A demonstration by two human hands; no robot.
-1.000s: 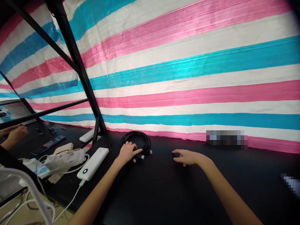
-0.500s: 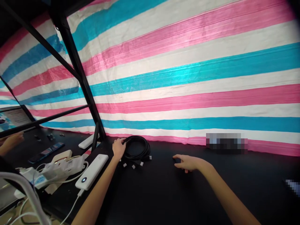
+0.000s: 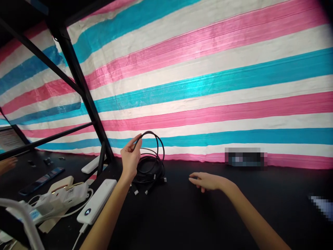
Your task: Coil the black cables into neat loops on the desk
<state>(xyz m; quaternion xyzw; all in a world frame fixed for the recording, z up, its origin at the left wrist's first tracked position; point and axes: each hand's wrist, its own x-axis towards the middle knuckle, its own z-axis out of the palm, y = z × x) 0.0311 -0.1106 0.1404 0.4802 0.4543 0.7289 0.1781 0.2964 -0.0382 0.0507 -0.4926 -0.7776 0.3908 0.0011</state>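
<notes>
Pinching the top loop of the black cable coil (image 3: 151,161) between thumb and fingertips, our left hand (image 3: 130,158) holds it tilted up off the black table (image 3: 182,215), so the lower loops and plug ends trail on the surface. Our right hand (image 3: 206,181) hovers nearby, fingers loosely spread, holding nothing. White power bank (image 3: 96,201) lies left.

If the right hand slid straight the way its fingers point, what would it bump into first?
The right hand points left, low over the black table. Its path looks free until the cable ends dangling from the black cable coil that the left hand lifts, though depth is hard to judge.
</notes>
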